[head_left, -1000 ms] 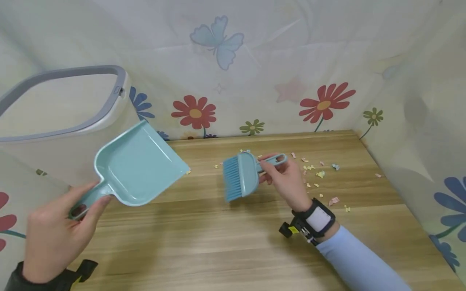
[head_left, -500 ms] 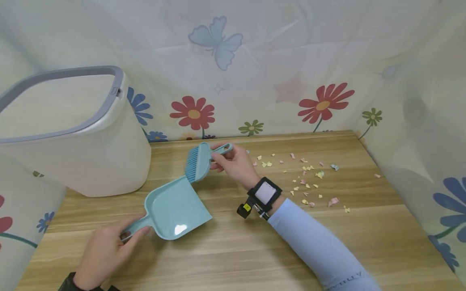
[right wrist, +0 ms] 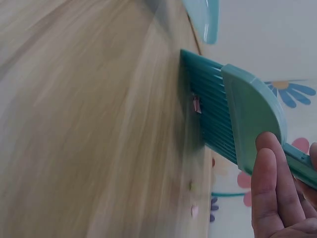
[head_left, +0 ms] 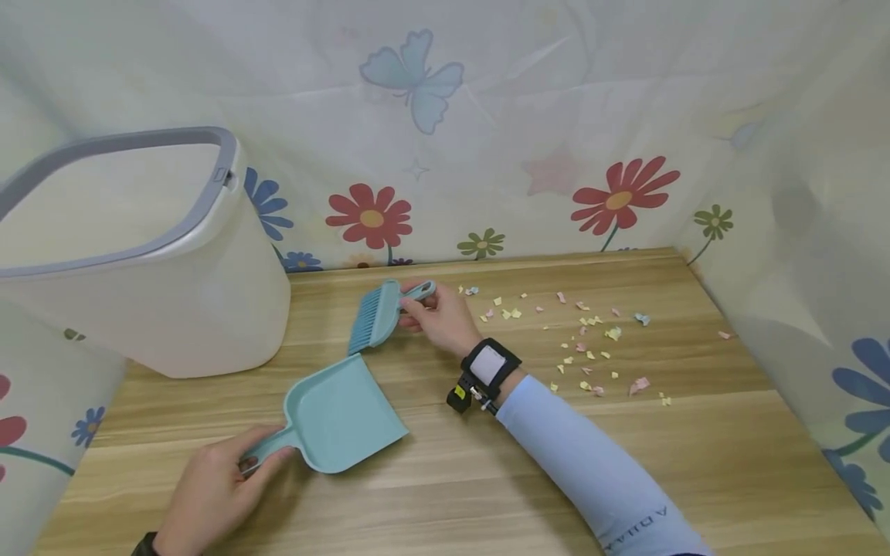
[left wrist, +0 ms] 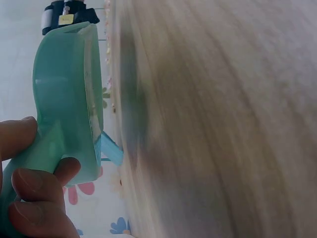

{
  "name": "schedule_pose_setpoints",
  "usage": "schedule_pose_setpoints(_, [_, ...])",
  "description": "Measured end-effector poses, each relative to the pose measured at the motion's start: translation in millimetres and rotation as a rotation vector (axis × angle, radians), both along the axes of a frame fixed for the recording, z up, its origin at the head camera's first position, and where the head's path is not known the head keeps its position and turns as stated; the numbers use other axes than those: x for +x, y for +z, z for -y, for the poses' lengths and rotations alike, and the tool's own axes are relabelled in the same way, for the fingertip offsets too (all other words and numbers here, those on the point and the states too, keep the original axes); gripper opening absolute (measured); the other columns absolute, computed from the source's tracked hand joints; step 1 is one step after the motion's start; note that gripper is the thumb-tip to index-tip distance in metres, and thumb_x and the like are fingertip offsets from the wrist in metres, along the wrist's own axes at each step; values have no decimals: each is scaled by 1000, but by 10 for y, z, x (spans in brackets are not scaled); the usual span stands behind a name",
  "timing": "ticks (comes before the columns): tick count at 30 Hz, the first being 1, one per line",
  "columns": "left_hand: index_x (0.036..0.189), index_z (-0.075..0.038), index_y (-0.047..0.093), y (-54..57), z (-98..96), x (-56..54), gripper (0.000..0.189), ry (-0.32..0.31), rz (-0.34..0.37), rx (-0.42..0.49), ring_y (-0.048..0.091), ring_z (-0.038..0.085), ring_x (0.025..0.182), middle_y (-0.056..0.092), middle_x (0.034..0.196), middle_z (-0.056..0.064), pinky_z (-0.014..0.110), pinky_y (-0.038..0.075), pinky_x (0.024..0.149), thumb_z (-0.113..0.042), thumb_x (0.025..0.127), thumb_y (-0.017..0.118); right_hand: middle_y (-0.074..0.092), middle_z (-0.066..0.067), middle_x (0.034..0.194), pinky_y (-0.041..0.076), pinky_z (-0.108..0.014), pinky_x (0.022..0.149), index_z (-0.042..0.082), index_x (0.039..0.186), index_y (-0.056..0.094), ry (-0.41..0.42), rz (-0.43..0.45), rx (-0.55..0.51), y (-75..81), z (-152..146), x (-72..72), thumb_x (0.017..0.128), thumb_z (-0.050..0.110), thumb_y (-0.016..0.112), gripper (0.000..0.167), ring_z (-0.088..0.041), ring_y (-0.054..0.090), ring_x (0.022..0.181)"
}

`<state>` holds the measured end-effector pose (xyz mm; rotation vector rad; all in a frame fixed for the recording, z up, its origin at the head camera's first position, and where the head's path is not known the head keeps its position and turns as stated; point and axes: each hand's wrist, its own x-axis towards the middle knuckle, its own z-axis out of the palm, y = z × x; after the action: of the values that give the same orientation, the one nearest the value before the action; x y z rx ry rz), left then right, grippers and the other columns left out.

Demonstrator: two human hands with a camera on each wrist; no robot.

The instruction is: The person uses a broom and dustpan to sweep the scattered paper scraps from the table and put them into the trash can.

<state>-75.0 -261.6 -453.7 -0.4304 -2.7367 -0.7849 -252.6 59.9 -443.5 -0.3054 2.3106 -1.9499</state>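
Note:
My left hand point(head_left: 215, 483) grips the handle of a light blue dustpan point(head_left: 344, 417), its open edge turned to the right. In the left wrist view the dustpan point(left wrist: 67, 99) hangs a little above the tabletop, fingers around its handle. My right hand point(head_left: 441, 316) holds a small blue brush point(head_left: 378, 313) by its handle, bristles pointing left, just beyond the dustpan's far corner. The right wrist view has the bristles point(right wrist: 210, 104) close to the wood, with a pink paper scrap point(right wrist: 196, 103) at them. Several paper scraps point(head_left: 584, 320) lie scattered right of the right hand.
A tall white bin point(head_left: 208, 309) with a grey rim stands at the back left, beside the dustpan and brush. The wooden table point(head_left: 487, 479) meets a flower-patterned cloth point(head_left: 487, 154) at the back and on both sides.
The dustpan came down from in front of the bin and moved right, towards the table. The brush moved left from near the scraps, then stayed almost in place. Both hands kept their hold.

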Motion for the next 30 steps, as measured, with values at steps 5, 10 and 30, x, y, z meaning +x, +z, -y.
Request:
schedule_pose_setpoints(5, [109, -18, 79, -36, -29, -17, 25, -16, 12, -2, 45, -6, 59, 69, 78, -13, 16, 41, 57, -28, 87, 86, 76, -19, 113, 60, -55, 85, 4, 131, 65, -46, -2, 37, -47, -326, 111, 104, 16, 64, 30, -41, 76, 96])
schedule_pose_setpoints(10, [108, -20, 79, -69, -57, -37, 23, -33, 6, -12, 54, -8, 65, 77, 88, -12, 16, 45, 62, -30, 88, 85, 76, -20, 113, 61, -53, 82, 3, 131, 65, -98, -35, 68, -64, -645, 301, 104, 16, 65, 30, -41, 76, 97])
schedule_pose_setpoints(30, [119, -18, 77, -60, -251, -268, 41, -45, 137, -152, 52, -5, 65, 72, 82, -14, 24, 45, 60, -49, 93, 75, 77, -20, 100, 62, -28, 74, -2, 114, 72, -246, -265, 40, 187, -1201, 861, 98, 12, 74, 22, -12, 77, 84])
